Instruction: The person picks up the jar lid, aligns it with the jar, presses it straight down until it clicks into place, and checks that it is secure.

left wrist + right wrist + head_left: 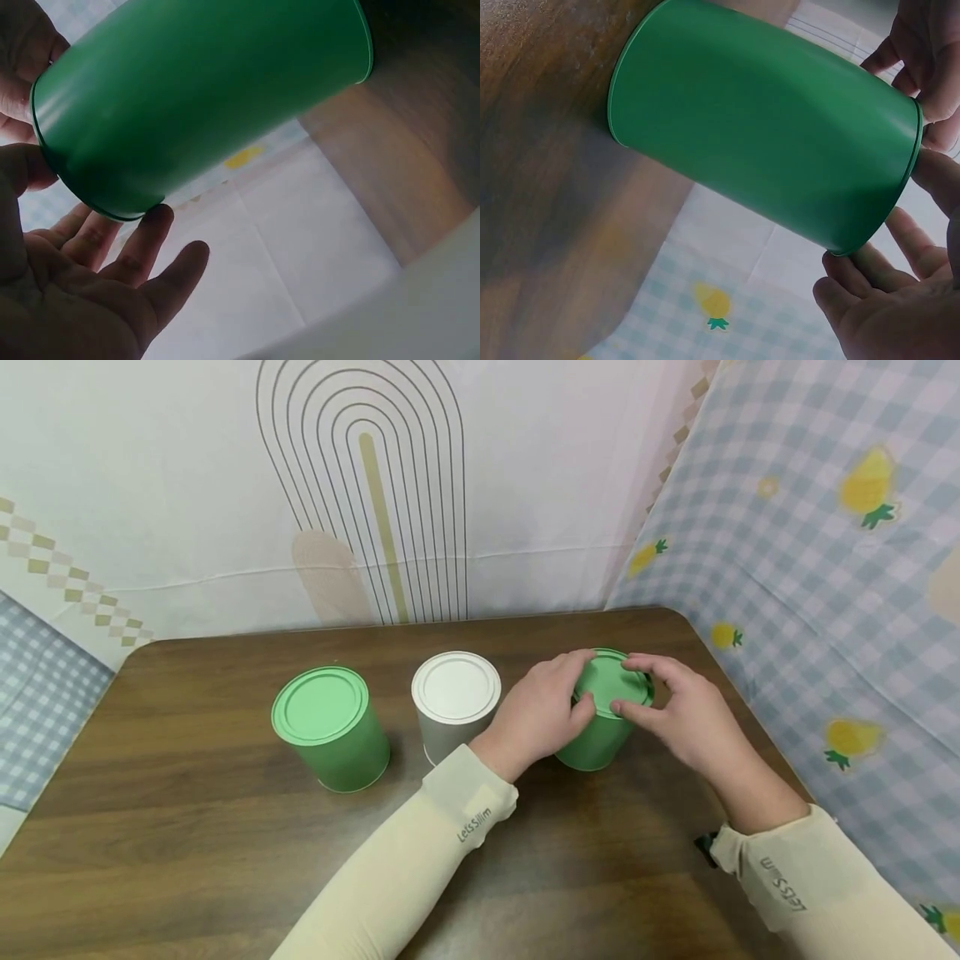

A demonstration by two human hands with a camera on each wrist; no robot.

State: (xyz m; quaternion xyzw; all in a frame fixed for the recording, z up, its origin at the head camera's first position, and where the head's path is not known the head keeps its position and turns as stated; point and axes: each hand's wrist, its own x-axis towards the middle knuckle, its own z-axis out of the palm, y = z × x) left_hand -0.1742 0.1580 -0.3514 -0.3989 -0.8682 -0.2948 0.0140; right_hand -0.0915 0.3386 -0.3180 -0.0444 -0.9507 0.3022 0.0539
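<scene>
At the right of the table, a green can [596, 745] with a round green lid [611, 683] stands upright between both hands. My left hand [542, 703] grips the lid's rim from the left, its thumb at the near edge and its fingers toward the far side. From the right, my right hand [688, 714] holds the same rim between thumb and fingers. The left wrist view shows the green can's side [202, 105] with fingertips touching only its top edge. In the right wrist view, the can [765, 127] meets the tabletop at its base.
A white-lidded can [457, 687] stands just left of my left hand, partly hidden by it. Farther left is another green can [345, 752]. The brown wooden table [187, 843] ends against a white patterned cloth [540, 527] behind and a checked cloth [810, 585] at right.
</scene>
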